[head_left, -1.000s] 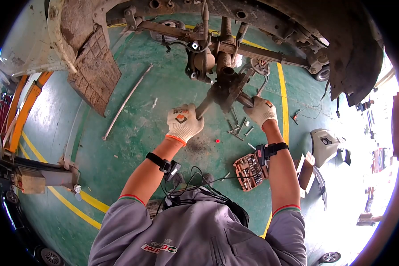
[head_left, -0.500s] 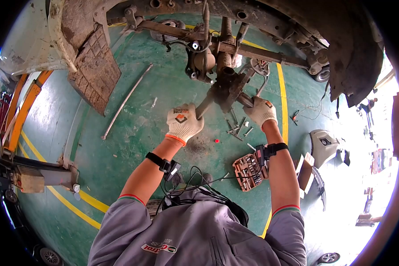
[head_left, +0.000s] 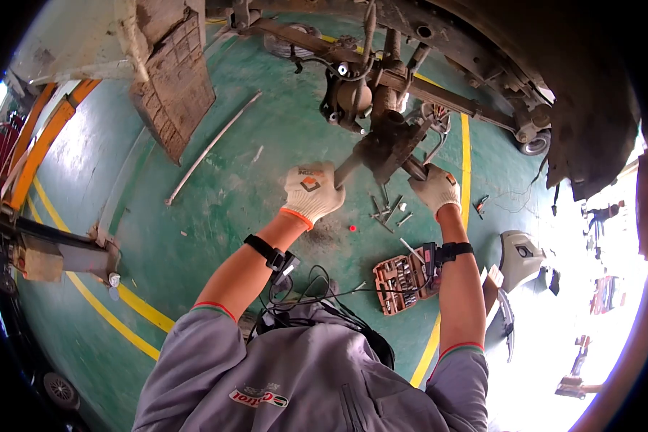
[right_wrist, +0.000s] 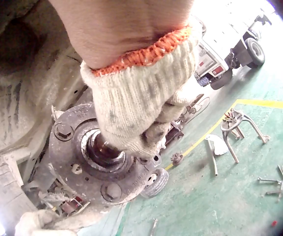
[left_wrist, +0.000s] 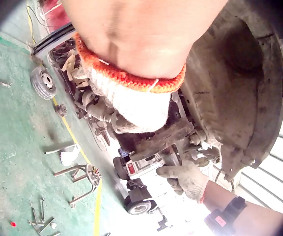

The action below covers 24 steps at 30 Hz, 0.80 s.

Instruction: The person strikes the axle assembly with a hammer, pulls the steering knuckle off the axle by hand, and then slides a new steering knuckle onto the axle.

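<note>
Both hands wear white knit gloves with orange cuffs. In the head view my left hand [head_left: 315,191] grips a grey metal arm [head_left: 348,170] that sticks out of a dirty steering knuckle [head_left: 390,144] under a raised vehicle. My right hand [head_left: 437,189] holds a short metal stub shaft [head_left: 415,168] on the knuckle's other side. The right wrist view shows a round bolted flange [right_wrist: 65,157] around a shiny central shaft [right_wrist: 102,150], partly covered by that hand's fingers. In the left wrist view the knit glove hides the left fingers.
A leaf spring [head_left: 468,103] and chassis parts hang overhead. On the green floor lie a socket set case [head_left: 396,286], loose bolts [head_left: 391,212], a long rod [head_left: 216,146] and a red cap [head_left: 353,228]. A mud flap [head_left: 173,86] hangs at left; a bumper [head_left: 520,259] lies at right.
The head view has shifted and turned slightly, so the knuckle and both hands appear further right. Both hands keep their grips on the same metal parts.
</note>
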### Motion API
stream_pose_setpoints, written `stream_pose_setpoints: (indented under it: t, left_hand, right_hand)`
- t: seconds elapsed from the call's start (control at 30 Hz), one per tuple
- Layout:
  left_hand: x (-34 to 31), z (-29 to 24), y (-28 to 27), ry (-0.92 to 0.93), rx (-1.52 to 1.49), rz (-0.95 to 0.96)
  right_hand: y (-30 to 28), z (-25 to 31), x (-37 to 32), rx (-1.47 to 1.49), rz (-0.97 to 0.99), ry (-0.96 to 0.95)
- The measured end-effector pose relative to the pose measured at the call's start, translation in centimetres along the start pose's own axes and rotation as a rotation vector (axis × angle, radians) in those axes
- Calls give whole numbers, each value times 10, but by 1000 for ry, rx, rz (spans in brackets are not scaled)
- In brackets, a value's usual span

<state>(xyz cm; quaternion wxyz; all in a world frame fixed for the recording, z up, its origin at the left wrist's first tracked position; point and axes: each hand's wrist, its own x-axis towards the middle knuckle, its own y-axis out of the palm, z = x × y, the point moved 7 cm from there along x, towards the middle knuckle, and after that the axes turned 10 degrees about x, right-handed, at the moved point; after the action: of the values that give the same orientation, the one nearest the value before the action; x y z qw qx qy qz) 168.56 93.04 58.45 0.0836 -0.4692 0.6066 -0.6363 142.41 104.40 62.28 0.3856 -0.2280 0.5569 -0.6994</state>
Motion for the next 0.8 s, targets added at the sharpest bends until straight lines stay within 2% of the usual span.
stream_pose_setpoints:
  t: [0.23, 0.6, 0.8]
  left_hand:
    - [-2, -1, -6, 13, -37, -118]
    - [3, 2, 3, 15, -1, 29]
    - [6, 7, 5, 23, -18, -36]
  right_hand:
    - [-3, 3, -3, 1, -33, -2]
    - [1, -3, -3, 23, -36, 13]
    - [-3, 6, -15, -34, -50, 12]
